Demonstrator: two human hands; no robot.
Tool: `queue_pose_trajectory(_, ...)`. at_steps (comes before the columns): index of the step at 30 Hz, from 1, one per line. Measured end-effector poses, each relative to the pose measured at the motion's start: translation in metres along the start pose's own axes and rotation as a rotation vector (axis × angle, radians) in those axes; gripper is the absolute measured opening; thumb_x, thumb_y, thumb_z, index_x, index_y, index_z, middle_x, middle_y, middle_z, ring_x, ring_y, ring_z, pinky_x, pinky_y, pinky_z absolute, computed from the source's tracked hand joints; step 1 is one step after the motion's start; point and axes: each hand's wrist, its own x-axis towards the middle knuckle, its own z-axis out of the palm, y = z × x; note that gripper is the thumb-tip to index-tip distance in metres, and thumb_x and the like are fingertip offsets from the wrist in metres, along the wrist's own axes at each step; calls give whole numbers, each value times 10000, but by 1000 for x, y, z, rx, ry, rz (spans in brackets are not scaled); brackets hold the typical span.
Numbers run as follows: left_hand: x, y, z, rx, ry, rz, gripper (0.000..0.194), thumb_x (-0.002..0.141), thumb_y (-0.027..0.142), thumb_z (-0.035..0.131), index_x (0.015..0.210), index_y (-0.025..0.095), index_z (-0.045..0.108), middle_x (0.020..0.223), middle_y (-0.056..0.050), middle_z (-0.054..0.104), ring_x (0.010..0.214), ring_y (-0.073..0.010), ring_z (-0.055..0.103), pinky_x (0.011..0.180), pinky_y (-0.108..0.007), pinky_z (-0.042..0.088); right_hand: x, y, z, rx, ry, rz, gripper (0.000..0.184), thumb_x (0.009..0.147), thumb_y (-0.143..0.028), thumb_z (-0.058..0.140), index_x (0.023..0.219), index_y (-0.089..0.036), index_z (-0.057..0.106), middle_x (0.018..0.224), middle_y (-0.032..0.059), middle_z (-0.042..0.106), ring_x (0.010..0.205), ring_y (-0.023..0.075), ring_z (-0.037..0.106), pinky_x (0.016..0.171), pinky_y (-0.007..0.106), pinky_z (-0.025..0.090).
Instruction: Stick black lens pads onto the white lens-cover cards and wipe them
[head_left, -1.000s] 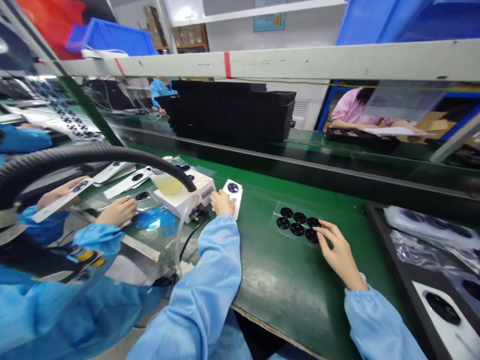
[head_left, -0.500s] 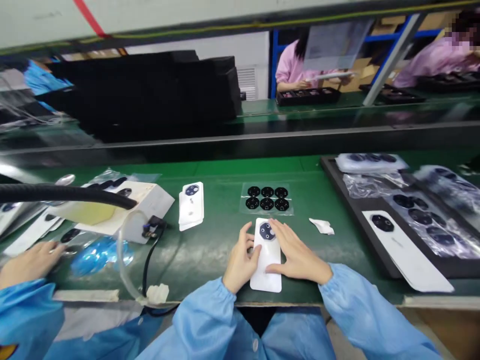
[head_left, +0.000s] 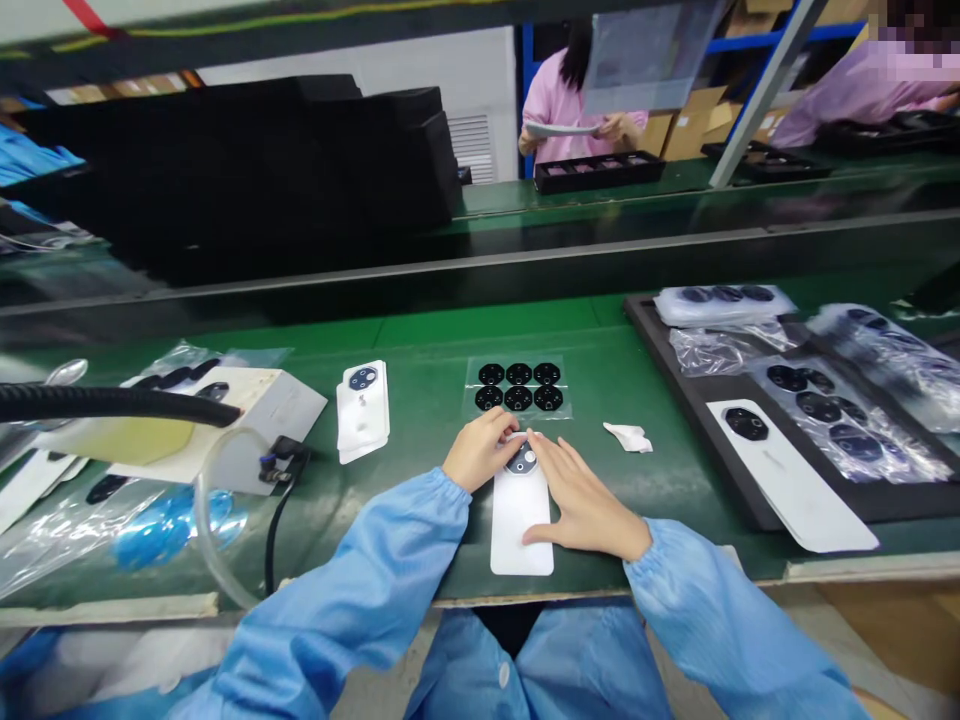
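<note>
White phone-shaped panel [head_left: 521,525] lies flat on the green bench [head_left: 420,545], directly between the two hands; its long lower part extends below the left hand and to the left of the right palm. Dark round disc [head_left: 523,460] at the panel's upper end, between the fingertips of both hands and partly covered by them.

Left hand [head_left: 481,450]: fingers bent and drawn together at the panel's top-left corner. Cannot tell whether thumb and fingers pinch anything; contact point hidden.

Right hand [head_left: 589,500]: spread wide, thumb well apart from fingers, laid over the panel's right edge. Fingertips beside the disc, thumb tip on the white face lower down; not closed around anything.

Surroundings: clear sheet of six black discs [head_left: 518,387] just beyond the left hand's fingers. Small stack of white panels [head_left: 362,415] out to the left of the left hand. Crumpled white scrap [head_left: 628,437] beyond and right of the right hand. Dark tray [head_left: 690,420] farther right.
</note>
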Motion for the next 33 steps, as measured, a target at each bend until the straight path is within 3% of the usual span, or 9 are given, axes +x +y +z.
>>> queue_pose_trajectory(8,4,-1,-11,34,-136,36,117,891,237,503,853,196,606,835,-15,575,701,-123,583,614,-229,476,0,0,2,41,21,10,1339,686,-629,738,1483,-167,-234,1571,188,125,1447,315,135,1178,529,145)
queue_pose_trajectory(15,13,-6,-8,107,-227,20,83,880,211,528,829,201,593,819,0,619,679,-126,613,595,-229,475,1,0,1,38,2,17,1360,680,-642,736,1474,-146,-251,1568,211,109,1450,313,116,1179,523,135)
queue_pose_trajectory(23,1,6,0,365,-207,77,164,962,181,356,901,198,506,936,-59,563,843,-193,586,586,-263,428,2,-1,1,46,-6,49,1408,650,-615,774,1466,-125,-264,1569,214,87,1450,312,119,1186,498,133)
queue_pose_trajectory(33,-12,4,1,484,-154,228,145,948,115,363,863,185,458,865,-41,530,753,-175,532,565,-262,397,4,-2,1,-3,-28,58,1449,625,-654,768,1453,-90,-280,1557,250,100,1441,333,148,1178,514,148)
